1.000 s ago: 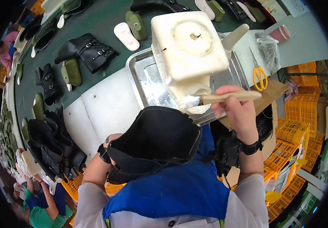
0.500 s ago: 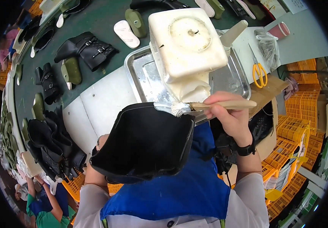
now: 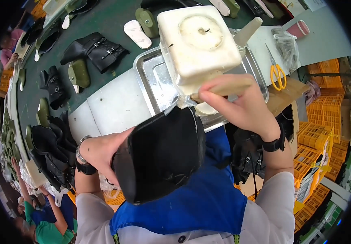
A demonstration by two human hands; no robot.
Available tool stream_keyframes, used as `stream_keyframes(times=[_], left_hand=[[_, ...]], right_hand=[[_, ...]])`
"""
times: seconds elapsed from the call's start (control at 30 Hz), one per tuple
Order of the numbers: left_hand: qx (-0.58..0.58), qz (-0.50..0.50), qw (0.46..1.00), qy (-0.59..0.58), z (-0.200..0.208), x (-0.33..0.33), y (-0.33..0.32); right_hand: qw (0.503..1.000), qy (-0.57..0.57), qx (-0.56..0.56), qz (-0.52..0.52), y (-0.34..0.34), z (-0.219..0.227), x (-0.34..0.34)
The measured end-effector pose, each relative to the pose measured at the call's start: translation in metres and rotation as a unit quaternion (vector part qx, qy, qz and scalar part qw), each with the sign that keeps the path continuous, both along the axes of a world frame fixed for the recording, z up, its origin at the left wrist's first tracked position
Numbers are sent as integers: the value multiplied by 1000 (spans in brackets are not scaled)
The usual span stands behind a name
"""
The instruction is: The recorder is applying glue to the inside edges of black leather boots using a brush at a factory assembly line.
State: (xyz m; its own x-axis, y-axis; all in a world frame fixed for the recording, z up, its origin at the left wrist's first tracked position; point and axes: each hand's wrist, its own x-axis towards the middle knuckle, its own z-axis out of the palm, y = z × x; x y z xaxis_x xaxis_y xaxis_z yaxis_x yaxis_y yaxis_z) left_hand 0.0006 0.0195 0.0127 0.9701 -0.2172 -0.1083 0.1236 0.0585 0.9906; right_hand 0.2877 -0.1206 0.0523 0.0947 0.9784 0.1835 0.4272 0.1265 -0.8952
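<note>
My left hand (image 3: 107,153) grips a black boot (image 3: 165,156) by its side, holding it over my lap with the wide shaft opening turned up; most of its fingers are hidden behind the leather. In my right hand (image 3: 244,105), a wooden-handled brush (image 3: 230,87) is pinched between thumb and fingers. Its whitish wet bristles meet the far rim of the boot. Just beyond stands a white plastic container (image 3: 200,44) with a cut-open lower side, set in a metal tray (image 3: 147,67).
Several black buckled boots (image 3: 96,51) and olive-green soles (image 3: 79,73) lie on the dark green table (image 3: 114,18). Orange-handled scissors (image 3: 278,77) and a pink cup (image 3: 298,29) are at the right. Yellow crates (image 3: 324,122) stack beyond. Co-workers (image 3: 51,225) are at the left.
The boot has turned and tilted, so my left hand now shows at its side. My right hand and the brush have moved slightly up toward the container, along the boot's rim.
</note>
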Motion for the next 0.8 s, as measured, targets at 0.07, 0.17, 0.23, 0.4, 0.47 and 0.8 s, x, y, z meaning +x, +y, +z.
stream_keyframes(times=[0.07,0.17,0.23,0.4,0.47,0.8], left_hand=[[83,-2,996,35,22,13,-4],[209,21,978,-12,24,14,-16],[254,40,966,-36,27,15,-25],[329,114,933,-92,18,11,-39],[339,128,926,-102,17,10,-41],[324,136,934,-67,19,6,-40]], right_hand=[[999,-23,-21,-14,9,3,-2],[998,-64,4,-21,17,4,-5],[996,-85,27,-21,18,3,-5],[992,-121,1,-16,17,7,-5],[993,-106,24,-41,13,8,-6],[986,111,-48,-114,-12,-7,-17]])
